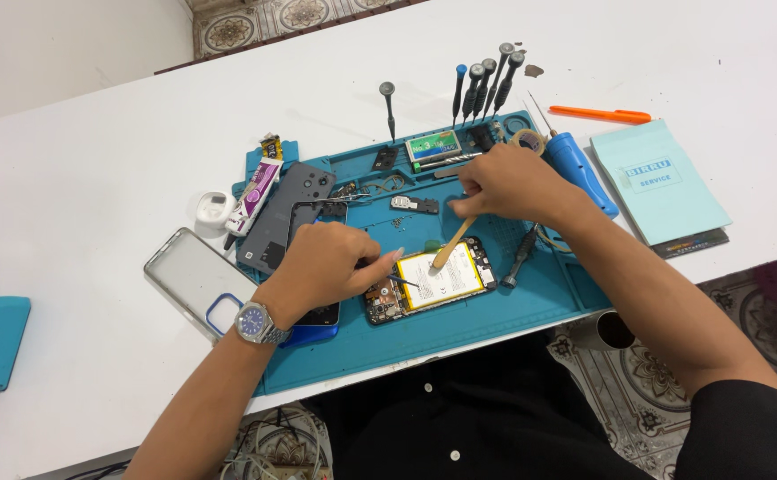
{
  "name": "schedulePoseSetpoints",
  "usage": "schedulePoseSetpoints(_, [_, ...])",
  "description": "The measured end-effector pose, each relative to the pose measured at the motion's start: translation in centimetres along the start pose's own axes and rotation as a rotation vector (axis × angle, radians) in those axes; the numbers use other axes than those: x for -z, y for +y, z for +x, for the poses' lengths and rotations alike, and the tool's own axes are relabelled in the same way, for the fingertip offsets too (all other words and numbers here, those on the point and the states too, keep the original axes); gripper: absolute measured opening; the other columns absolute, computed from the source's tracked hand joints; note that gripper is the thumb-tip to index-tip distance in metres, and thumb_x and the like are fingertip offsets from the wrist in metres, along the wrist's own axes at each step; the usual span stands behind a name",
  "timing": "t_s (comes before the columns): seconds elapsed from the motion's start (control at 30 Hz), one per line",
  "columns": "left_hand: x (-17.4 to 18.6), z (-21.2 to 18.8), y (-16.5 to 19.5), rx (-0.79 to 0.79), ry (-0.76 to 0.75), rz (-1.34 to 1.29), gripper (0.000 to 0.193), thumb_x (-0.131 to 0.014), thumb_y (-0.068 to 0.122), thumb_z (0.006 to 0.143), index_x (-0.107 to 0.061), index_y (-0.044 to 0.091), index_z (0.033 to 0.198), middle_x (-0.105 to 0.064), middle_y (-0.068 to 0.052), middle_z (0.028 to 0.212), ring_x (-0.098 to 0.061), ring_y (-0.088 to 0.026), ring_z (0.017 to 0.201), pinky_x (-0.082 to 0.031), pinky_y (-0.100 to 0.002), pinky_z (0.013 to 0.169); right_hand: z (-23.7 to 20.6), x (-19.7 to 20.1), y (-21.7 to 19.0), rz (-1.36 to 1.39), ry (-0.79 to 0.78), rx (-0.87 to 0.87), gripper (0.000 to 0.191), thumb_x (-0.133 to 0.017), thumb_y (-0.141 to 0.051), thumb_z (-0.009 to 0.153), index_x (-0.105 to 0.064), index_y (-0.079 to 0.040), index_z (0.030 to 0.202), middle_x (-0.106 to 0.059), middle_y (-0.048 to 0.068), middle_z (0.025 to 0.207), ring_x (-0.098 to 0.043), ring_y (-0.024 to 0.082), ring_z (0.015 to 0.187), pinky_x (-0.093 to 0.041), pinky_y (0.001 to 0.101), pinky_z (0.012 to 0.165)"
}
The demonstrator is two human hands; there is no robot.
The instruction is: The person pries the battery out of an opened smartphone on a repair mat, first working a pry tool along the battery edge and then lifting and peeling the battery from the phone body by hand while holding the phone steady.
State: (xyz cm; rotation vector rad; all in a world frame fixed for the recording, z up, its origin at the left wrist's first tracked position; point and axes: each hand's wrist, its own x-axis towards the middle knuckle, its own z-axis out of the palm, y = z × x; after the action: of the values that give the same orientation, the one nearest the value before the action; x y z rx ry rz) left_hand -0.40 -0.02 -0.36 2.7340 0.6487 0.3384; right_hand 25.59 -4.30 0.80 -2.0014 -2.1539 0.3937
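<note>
Phone (433, 283) open on mat (495, 320); L hand (330, 267) grips tweezers (397, 278), R hand (504, 182) grips spudger (453, 244).

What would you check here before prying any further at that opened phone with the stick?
1. Phone held steady: ok. The left hand rests on the opened phone.
2. Stick on target: ok. The right hand holds a wooden stick with its tip on the yellow-edged battery.
3. Thin tool placed: ok. The left fingers hold a thin dark tool at the battery's left edge.
4. Battery loose yet: cannot tell.
5. Phone on the mat: ok. It lies on the blue work mat.
6. Spare tools near: ok. Screwdrivers stand at the mat's far edge.
</note>
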Motion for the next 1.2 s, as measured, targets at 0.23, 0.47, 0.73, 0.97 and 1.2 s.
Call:
schedulePoseSetpoints(0.23, [-0.1, 0.0, -0.1, -0.037, 0.102, -0.028, 0.048, -0.063, 0.045, 0.093, -0.075, 0.012, 0.061, -0.062, -0.002, 0.050, -0.055, -0.020, 0.040, -0.040, -0.036, 0.040, -0.5, -1.1, -1.6, -0.015, -0.057, 0.143, 0.038, -0.079, -0.044, 0.073, -0.070, -0.007, 0.065, -0.064, 0.010, 0.056, -0.064, 0.027, 0.055, -0.050, 0.0403, 0.057])
schedulePoseSetpoints(0.47, [0.2, 0.1, 0.3, -0.006, 0.025, -0.013, 0.054, -0.067, 0.054, 0.090, -0.070, 0.012, 0.056, -0.059, -0.002, 0.048, -0.054, -0.019, 0.040, -0.038, -0.035, 0.040, -0.1, 0.3, -0.7, 0.016, -0.009, 0.008, 0.034, -0.077, -0.041, 0.075, -0.073, -0.007, 0.070, -0.066, 0.010, 0.057, -0.066, 0.026, 0.054, -0.051, 0.0398, 0.056])
schedulePoseSetpoints(0.73, [0.1, 0.0, 0.2, -0.081, 0.096, 0.037, 0.051, -0.071, 0.056, 0.086, -0.069, 0.011, 0.062, -0.062, -0.001, 0.054, -0.057, -0.019, 0.045, -0.041, -0.034, 0.041, -0.3, -0.8, -2.3, -0.017, -0.177, 0.022, 0.036, -0.076, -0.041, 0.077, -0.072, -0.007, 0.067, -0.065, 0.010, 0.057, -0.064, 0.026, 0.054, -0.050, 0.0408, 0.055])
schedulePoseSetpoints(0.97, [-0.1, 0.1, 0.2, -0.133, 0.187, 0.071, 0.047, -0.075, 0.055, 0.083, -0.071, 0.011, 0.068, -0.063, -0.001, 0.062, -0.058, -0.018, 0.046, -0.044, -0.033, 0.042, -0.1, 0.6, -0.7, -0.032, -0.065, -0.015, 0.037, -0.076, -0.038, 0.077, -0.070, -0.004, 0.065, -0.064, 0.012, 0.056, -0.063, 0.028, 0.053, -0.050, 0.0405, 0.056])
schedulePoseSetpoints(1.2, [-0.4, 0.0, 0.6, -0.188, 0.160, 0.055, 0.043, -0.074, 0.055, 0.084, -0.074, 0.014, 0.070, -0.063, 0.002, 0.064, -0.059, -0.017, 0.048, -0.045, -0.033, 0.044, -0.1, 0.2, -1.2, -0.026, -0.103, -0.007, 0.034, -0.077, -0.037, 0.075, -0.070, -0.006, 0.064, -0.065, 0.012, 0.058, -0.064, 0.027, 0.054, -0.049, 0.0406, 0.055])
